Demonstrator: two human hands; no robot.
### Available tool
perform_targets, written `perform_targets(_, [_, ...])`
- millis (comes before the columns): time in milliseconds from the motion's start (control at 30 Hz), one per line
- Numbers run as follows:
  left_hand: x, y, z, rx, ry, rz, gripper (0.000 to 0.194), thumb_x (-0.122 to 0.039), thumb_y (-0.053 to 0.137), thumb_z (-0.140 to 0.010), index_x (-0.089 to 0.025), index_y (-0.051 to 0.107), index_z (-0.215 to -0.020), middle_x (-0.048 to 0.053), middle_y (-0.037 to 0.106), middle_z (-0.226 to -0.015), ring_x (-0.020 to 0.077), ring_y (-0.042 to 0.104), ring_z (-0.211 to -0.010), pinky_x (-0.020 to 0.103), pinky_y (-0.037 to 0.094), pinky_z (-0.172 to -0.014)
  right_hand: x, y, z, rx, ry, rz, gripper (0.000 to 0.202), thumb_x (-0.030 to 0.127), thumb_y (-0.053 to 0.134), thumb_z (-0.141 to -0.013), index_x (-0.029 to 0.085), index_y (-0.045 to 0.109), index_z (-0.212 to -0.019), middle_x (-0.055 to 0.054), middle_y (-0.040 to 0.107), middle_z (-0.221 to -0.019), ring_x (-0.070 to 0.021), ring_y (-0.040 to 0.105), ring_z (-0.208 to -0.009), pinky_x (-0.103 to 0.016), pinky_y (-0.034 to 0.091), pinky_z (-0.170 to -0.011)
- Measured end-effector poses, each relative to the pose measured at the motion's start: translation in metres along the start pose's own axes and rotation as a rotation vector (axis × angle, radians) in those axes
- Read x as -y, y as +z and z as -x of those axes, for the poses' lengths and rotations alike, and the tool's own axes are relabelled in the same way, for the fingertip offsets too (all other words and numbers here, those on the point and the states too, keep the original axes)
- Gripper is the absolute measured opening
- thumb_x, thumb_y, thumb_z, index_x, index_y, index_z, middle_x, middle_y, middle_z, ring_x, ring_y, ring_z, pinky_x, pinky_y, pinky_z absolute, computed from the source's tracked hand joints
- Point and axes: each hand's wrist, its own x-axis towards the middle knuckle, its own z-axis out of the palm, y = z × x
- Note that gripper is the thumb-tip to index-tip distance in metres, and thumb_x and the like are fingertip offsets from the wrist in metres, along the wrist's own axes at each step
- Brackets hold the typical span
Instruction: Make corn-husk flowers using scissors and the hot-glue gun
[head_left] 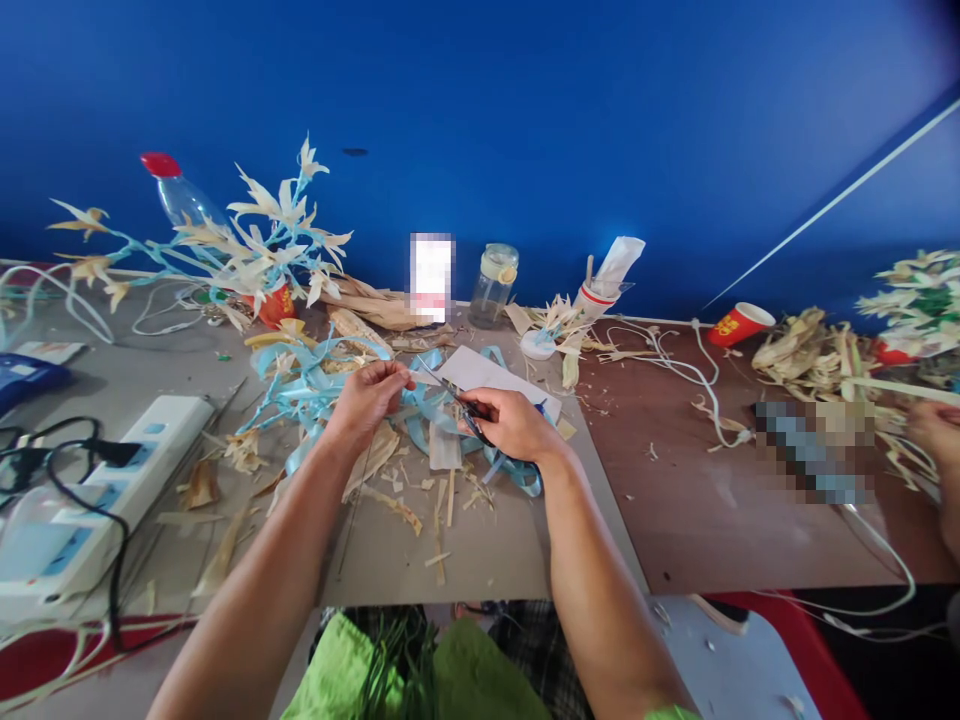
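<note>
In the head view, my right hand [519, 425] is wrapped round the handles of dark scissors [474, 412], whose blades point up and left. My left hand [369, 398] is closed in a pinch on a thin pale strip [421, 377] near the blade tips. Its exact kind is too small to tell. Under and around both hands lie light blue ribbon [426, 412], a white sheet [491, 378] and pale husk scraps [401, 508]. A blue-wrapped stem bunch [289, 400] lies just left of my left hand.
Husk flowers on blue stems [259, 235] stand at the back left, near a power strip [146, 480]. A glass jar [495, 285] and a lit screen [432, 275] stand against the wall. At the right are a red paper cup [741, 324] and another person's hand [937, 432].
</note>
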Motion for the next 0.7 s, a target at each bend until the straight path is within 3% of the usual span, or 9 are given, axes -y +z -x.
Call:
perform_targets(367, [0.001, -0.006, -0.001, 0.019, 0.025, -0.041, 0.017, -0.03, 0.063, -0.07, -0.014, 0.059, -0.066, -0.006, 0.038, -0.045, 0.0041, 0.026, -0.039, 0.022, 0.016, -0.04, -0.004, -0.003, 0.002, 0.047, 0.018, -0.016, 0.032, 0.02, 0.063, -0.073, 0.021, 0.068, -0.105, -0.003, 0.068, -0.079, -0.0169, 0.059, -0.075, -0.026, 0.045, -0.069])
perform_targets(600, [0.002, -0.005, -0.003, -0.055, 0.034, 0.091, 0.017, -0.028, 0.067, -0.068, -0.015, 0.055, -0.07, -0.007, 0.039, -0.045, 0.0035, 0.028, -0.039, 0.02, 0.02, -0.04, 0.003, -0.008, 0.003, 0.026, 0.058, -0.106, 0.034, 0.032, 0.065, -0.072, 0.015, 0.065, -0.102, 0.0, 0.059, -0.069, -0.0117, 0.053, -0.064, -0.022, 0.041, -0.06])
perform_targets(700, [0.002, -0.006, -0.004, -0.034, 0.035, 0.156, 0.019, -0.026, 0.069, -0.066, -0.015, 0.054, -0.071, -0.004, 0.051, -0.053, 0.0026, 0.029, -0.039, 0.019, 0.021, -0.04, 0.008, -0.011, 0.004, 0.085, 0.083, -0.232, 0.035, 0.031, 0.066, -0.071, 0.013, 0.063, -0.101, 0.0, 0.061, -0.073, -0.0112, 0.055, -0.066, -0.023, 0.044, -0.063])
